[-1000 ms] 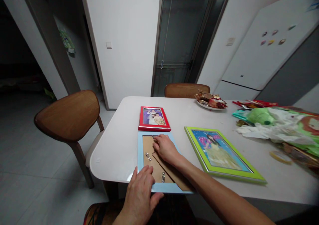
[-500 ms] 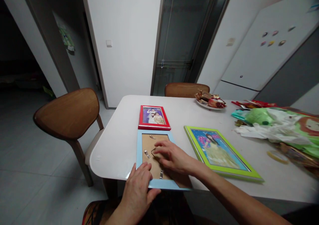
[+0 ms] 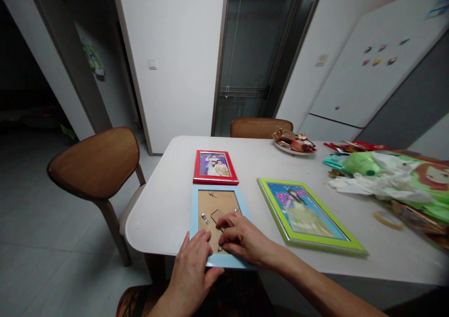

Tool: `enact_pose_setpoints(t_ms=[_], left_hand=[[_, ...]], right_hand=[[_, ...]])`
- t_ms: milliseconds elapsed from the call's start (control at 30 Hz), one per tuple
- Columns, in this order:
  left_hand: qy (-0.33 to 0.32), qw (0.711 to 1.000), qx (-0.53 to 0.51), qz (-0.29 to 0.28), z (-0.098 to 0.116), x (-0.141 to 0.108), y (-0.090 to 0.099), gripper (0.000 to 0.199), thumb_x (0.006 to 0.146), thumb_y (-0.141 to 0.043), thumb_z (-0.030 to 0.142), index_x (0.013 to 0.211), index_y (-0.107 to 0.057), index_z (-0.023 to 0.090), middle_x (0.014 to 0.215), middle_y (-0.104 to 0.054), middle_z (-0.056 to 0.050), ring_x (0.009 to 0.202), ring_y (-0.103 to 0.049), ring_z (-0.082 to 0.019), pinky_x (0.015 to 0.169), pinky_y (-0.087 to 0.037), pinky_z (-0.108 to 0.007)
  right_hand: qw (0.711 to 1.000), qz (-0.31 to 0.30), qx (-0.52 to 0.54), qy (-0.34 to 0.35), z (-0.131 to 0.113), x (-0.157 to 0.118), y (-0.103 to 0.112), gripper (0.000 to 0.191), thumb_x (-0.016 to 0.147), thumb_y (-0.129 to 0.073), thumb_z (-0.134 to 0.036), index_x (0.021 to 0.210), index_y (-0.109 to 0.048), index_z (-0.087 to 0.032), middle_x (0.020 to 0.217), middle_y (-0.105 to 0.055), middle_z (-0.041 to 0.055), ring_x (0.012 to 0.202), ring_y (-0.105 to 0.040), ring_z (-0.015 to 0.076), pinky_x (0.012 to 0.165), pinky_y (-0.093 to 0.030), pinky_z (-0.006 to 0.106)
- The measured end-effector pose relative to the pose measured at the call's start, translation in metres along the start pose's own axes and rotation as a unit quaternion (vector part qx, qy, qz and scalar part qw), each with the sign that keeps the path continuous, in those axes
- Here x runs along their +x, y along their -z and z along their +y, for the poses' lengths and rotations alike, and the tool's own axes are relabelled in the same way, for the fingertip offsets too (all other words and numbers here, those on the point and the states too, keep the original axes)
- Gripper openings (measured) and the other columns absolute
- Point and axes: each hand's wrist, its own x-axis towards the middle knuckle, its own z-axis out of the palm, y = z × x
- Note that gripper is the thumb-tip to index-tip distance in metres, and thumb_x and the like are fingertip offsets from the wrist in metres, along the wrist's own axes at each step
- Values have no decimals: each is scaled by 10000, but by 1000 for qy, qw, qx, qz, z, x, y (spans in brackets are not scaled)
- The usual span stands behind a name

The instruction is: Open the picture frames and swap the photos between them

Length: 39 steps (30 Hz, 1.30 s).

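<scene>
A light-blue picture frame lies face down at the table's near edge, its brown backing board showing. My left hand grips its lower left corner, fingers on top and thumb at the front edge. My right hand bends over the board's lower part, fingers curled at a small metal clip. Beneath those fingers a thin black wire stand is partly covered. Other metal clips sit at the top, left and right of the board.
A red picture frame touches the blue one's far side. To the right lies a green picture frame. Beyond are a plate of food, plastic bags and a tape roll. Wooden chairs stand left and behind.
My right hand has moved toward me, down to the lower clip, which now lies at a different angle. More of the wire stand and the right-hand clip show. My left hand stays in place.
</scene>
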Motion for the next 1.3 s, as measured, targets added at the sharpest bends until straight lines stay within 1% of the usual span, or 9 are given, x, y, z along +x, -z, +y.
enact_pose_setpoints(t_ms=[267, 567, 667, 800, 867, 933, 1100, 1200, 1300], left_hand=[[6, 1000, -10, -13, 0, 1, 1, 211, 625, -608, 177, 816, -520, 182, 1150, -525, -117, 1096, -444, -269, 928, -304, -520], [75, 986, -145, 31, -1, 4, 1, 508, 654, -558, 188, 1137, -407, 137, 1313, -317, -160, 1199, -303, -257, 964, -289, -461], [138, 949, -269, 91, 0, 15, 8, 431, 728, -473, 226, 1144, -389, 153, 1247, -419, -127, 1148, -387, -226, 937, -338, -410], [231, 836, -486, 109, -14, 24, 26, 391, 714, -492, 306, 1065, -407, 156, 939, -607, -64, 803, -606, -196, 659, -494, -307], [270, 793, -535, 110, -29, 21, 38, 416, 682, -545, 323, 1044, -412, 167, 808, -622, -19, 645, -614, -163, 553, -483, -261], [294, 780, -540, 118, -47, 12, 50, 424, 660, -584, 313, 1031, -422, 184, 750, -615, 13, 575, -595, -130, 518, -458, -225], [331, 810, -473, 100, -91, -9, 71, 399, 665, -582, 313, 1014, -440, 182, 716, -603, 26, 572, -580, -119, 513, -431, -202], [315, 875, -352, 105, -110, -10, 74, 388, 630, -591, 323, 968, -484, 164, 825, -612, -24, 749, -597, -192, 646, -465, -282], [269, 933, -153, 186, -110, -3, 72, 376, 632, -563, 337, 970, -508, 180, 1046, -547, -76, 1026, -484, -269, 852, -390, -395]], right_hand=[[987, 71, -37, -142, -1, -4, -3, 398, 636, -593, -286, 1025, -556, -204, 1031, -505, 89, 935, -463, 207, 808, -368, 335], [974, 103, -7, -203, -3, 0, 10, 339, 601, -529, -188, 934, -589, -172, 887, -552, 66, 856, -504, 187, 784, -386, 298], [977, 109, 5, -185, -18, 3, 17, 316, 610, -538, -196, 919, -596, -182, 880, -547, 61, 849, -507, 181, 768, -397, 290], [984, 124, 49, -119, -31, 7, 20, 329, 657, -547, -246, 984, -558, -212, 943, -542, 54, 853, -505, 161, 755, -406, 272], [979, 136, 45, -145, -20, 5, 20, 347, 701, -510, -291, 1036, -526, -200, 951, -547, 64, 807, -518, 154, 723, -415, 270], [967, 149, -3, -208, 0, -1, 17, 361, 727, -468, -304, 1058, -512, -168, 944, -550, 84, 777, -528, 162, 713, -412, 282], [937, 124, -116, -306, 42, -11, 6, 468, 697, -459, -283, 1131, -456, -106, 942, -555, 126, 826, -530, 211, 744, -386, 318], [936, 122, -103, -312, 48, -8, 4, 513, 675, -435, -220, 1172, -406, -98, 902, -574, 115, 778, -540, 199, 707, -387, 298], [925, 148, -39, -349, 49, -5, 9, 583, 633, -442, -204, 1196, -361, -70, 763, -589, 83, 668, -543, 183, 620, -392, 273]])
